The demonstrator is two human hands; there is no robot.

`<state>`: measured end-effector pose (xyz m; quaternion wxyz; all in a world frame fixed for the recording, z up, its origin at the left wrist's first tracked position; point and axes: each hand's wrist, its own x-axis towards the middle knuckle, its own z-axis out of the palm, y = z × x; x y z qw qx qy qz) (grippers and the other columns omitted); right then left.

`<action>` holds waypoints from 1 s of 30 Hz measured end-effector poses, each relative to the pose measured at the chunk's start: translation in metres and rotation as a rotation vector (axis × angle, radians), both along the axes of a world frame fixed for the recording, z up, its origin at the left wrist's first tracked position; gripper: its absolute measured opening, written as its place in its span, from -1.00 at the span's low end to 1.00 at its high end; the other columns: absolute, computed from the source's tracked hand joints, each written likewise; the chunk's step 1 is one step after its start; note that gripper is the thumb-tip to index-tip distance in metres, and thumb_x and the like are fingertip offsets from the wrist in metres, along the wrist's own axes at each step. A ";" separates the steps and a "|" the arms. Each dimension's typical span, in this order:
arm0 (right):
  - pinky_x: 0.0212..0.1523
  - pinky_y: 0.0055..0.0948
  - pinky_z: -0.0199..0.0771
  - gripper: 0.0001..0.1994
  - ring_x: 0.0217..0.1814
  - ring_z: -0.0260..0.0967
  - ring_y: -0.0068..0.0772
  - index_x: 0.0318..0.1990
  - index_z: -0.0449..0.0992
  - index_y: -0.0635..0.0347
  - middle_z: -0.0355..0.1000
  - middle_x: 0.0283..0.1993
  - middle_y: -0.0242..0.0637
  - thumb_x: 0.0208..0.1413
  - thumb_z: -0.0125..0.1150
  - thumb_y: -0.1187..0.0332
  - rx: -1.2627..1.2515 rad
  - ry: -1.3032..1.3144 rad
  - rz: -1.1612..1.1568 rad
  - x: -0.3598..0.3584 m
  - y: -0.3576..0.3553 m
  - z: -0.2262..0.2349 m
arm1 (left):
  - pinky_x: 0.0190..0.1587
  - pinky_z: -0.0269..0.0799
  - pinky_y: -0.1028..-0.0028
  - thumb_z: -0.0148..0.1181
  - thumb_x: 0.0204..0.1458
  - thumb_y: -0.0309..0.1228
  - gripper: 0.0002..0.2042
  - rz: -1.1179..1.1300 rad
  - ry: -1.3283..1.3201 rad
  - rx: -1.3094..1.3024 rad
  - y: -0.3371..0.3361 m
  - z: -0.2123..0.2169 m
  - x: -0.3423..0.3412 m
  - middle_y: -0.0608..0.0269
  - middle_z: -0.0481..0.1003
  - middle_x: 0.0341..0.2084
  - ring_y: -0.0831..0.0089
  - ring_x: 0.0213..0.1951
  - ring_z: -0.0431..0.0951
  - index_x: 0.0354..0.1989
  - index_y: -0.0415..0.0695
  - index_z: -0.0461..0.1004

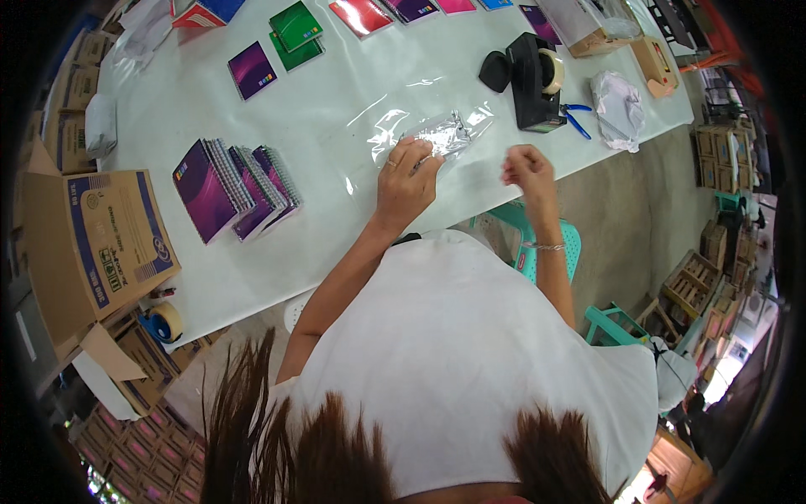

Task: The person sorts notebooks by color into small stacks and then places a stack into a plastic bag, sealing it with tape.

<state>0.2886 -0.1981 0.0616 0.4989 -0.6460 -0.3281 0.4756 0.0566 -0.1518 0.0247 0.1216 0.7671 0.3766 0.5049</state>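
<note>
Left hand (pixel 406 178) flat on clear plastic wrap (pixel 437 130), pressing it to table (pixel 353 76); right hand (pixel 527 166) loosely curled, holding nothing visible.

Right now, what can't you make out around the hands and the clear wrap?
Head view only:
- Right hand: blurred, anything pinched in it too small to tell.
- Wrap: crumpled and glaring, contents unclear; left hand covers its near edge.
- Tape dispenser: tape end not visible.
- Notebooks along the table's far edge: cut off by the frame.
</note>
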 end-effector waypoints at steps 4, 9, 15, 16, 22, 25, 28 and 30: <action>-0.52 -0.65 0.37 -0.80 -0.55 0.38 -0.65 -0.32 0.50 0.22 0.46 -0.50 -0.40 0.21 0.33 0.29 -0.060 0.145 0.075 -0.070 0.005 0.031 | 0.10 0.51 0.19 0.36 -0.17 -0.64 -0.84 -0.007 -0.007 -0.008 -0.001 0.002 0.000 0.21 0.54 -0.29 0.22 -0.14 0.56 -0.39 -0.13 0.60; -0.55 -0.67 0.35 -0.75 -0.59 0.35 -0.68 -0.39 0.48 0.21 0.45 -0.55 -0.41 0.16 0.39 0.26 -0.061 0.130 0.035 -0.093 0.014 0.032 | 0.09 0.54 0.25 0.30 -0.13 -0.61 -0.85 -0.008 0.004 0.016 0.000 0.001 -0.001 0.23 0.54 -0.26 0.25 -0.10 0.56 -0.36 -0.11 0.60; -0.59 -0.68 0.34 -0.73 -0.61 0.34 -0.69 -0.42 0.45 0.21 0.46 -0.56 -0.38 0.16 0.39 0.26 -0.093 0.019 0.028 -0.098 0.019 0.023 | 0.12 0.50 0.17 0.35 -0.15 -0.63 -0.81 -0.028 -0.022 0.012 0.000 -0.001 -0.003 0.21 0.55 -0.28 0.20 -0.12 0.56 -0.34 -0.12 0.60; -0.59 -0.69 0.34 -0.73 -0.61 0.35 -0.68 -0.42 0.44 0.21 0.46 -0.56 -0.38 0.16 0.39 0.27 -0.097 0.013 0.021 -0.098 0.018 0.022 | 0.13 0.50 0.16 0.36 -0.15 -0.63 -0.79 -0.037 -0.026 0.020 0.000 -0.002 -0.003 0.22 0.55 -0.27 0.20 -0.12 0.56 -0.31 -0.12 0.59; -0.56 -0.65 0.40 -0.75 -0.60 0.37 -0.66 -0.40 0.42 0.19 0.47 -0.55 -0.36 0.17 0.37 0.29 -0.053 0.154 -0.025 -0.098 0.013 0.010 | 0.40 0.08 0.05 0.24 -0.02 -0.49 -0.36 0.020 0.448 -0.209 -0.014 0.044 -0.010 0.15 0.26 0.32 0.13 0.38 0.17 0.34 -0.01 0.32; -0.54 -0.65 0.41 -0.73 -0.62 0.37 -0.62 -0.42 0.40 0.17 0.47 -0.56 -0.35 0.15 0.40 0.29 0.036 0.272 -0.050 -0.101 0.015 -0.008 | 0.44 -0.09 -0.04 0.21 0.00 -0.46 -0.24 -0.072 0.517 -0.280 -0.008 0.033 -0.015 0.22 0.00 0.48 0.12 0.48 -0.06 0.46 0.06 0.13; -0.54 -0.65 0.37 -0.69 -0.63 0.32 -0.63 -0.47 0.37 0.14 0.42 -0.59 -0.39 0.12 0.43 0.29 0.125 0.285 -0.051 -0.101 0.015 -0.024 | 0.43 -0.07 -0.05 0.24 -0.01 -0.44 -0.25 -0.078 0.434 -0.282 -0.011 0.033 -0.014 0.23 0.05 0.46 0.12 0.47 -0.01 0.45 0.06 0.16; -0.55 -0.58 0.33 -0.66 -0.63 0.28 -0.59 -0.50 0.35 0.16 0.39 -0.61 -0.39 0.10 0.45 0.27 0.009 0.103 0.056 -0.085 0.006 -0.053 | 0.44 -0.12 -0.06 0.26 -0.02 -0.44 -0.23 -0.083 0.459 -0.293 -0.013 0.033 -0.014 0.23 0.04 0.47 0.13 0.47 -0.02 0.45 0.09 0.14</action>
